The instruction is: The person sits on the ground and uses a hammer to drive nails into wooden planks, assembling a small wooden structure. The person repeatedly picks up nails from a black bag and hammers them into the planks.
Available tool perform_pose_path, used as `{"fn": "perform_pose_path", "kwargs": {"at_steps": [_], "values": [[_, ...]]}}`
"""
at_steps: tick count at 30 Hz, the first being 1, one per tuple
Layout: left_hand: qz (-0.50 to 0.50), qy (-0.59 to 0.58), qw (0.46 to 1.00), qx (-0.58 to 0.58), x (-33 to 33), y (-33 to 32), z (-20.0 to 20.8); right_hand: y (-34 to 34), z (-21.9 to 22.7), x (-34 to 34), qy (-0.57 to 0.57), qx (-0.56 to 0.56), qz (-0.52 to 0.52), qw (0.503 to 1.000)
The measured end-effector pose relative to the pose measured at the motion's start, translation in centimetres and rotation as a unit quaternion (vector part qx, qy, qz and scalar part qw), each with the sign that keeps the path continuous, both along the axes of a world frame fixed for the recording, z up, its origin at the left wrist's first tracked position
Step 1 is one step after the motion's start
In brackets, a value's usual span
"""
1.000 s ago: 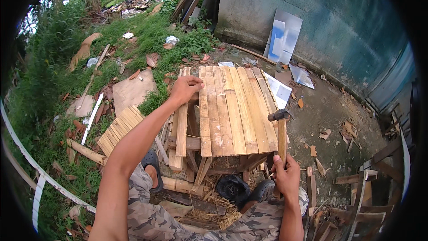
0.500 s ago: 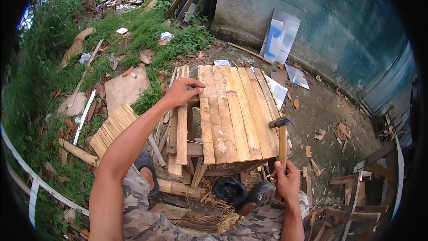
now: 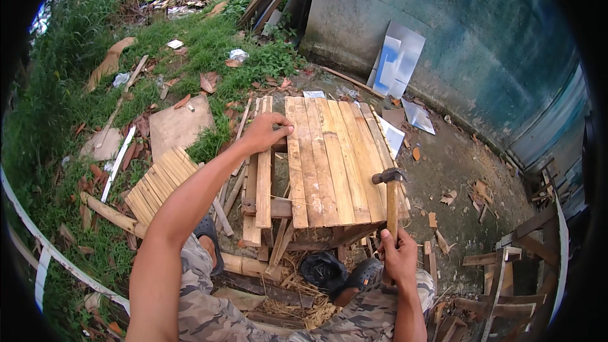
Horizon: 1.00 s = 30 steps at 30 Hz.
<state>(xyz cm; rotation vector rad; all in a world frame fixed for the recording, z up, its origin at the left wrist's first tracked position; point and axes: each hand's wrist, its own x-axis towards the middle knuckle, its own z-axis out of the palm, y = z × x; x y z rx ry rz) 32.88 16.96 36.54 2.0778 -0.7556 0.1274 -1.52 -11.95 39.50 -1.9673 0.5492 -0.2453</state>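
Gripping hammer [image 3: 392, 206] near panel's right edge [image 3: 383, 147]

We saw pale straw-yellow strips in the slatted panel [image 3: 337, 168], the leftmost ones browner and mottled with dark flecks. The hammer [image 3: 392, 206] had a dark grey head and a light brown handle. We logged trousers [image 3: 218, 307] in camouflage, blotched grey, brown and beige; clogs [image 3: 365, 273], dark grey; a plastic bag [image 3: 322, 270], glossy black. The wall [image 3: 475, 38] was teal, streaked with grey. On silvery sheets [image 3: 409, 50] we found bright blue patches. Grass [image 3: 206, 35] showed green, the fallen leaves [image 3: 209, 82] russet-brown; one narrow strip [image 3: 118, 163] was white.
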Motion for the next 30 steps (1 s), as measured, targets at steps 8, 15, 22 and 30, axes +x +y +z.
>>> {"fn": "perform_pose_path", "kwargs": {"at_steps": [8,15,22,30], "values": [[0.021,-0.009,1.0,0.0,0.1,-0.4,-0.2,-0.4,-0.7,-0.2,-0.002,-0.022,0.016,1.0],[0.02,-0.005,1.0,-0.003,0.0,-0.2,-0.3,0.7,2.4,0.9,-0.014,-0.033,0.044,0.998],[0.009,0.01,1.0,0.001,-0.2,-0.1,0.1,4.3,6.8,7.3,-0.012,-0.183,0.142,0.973],[0.005,0.011,1.0,-0.013,-0.2,-0.2,0.1,10.0,6.5,15.9,-0.013,-0.209,0.2,0.957]]}}
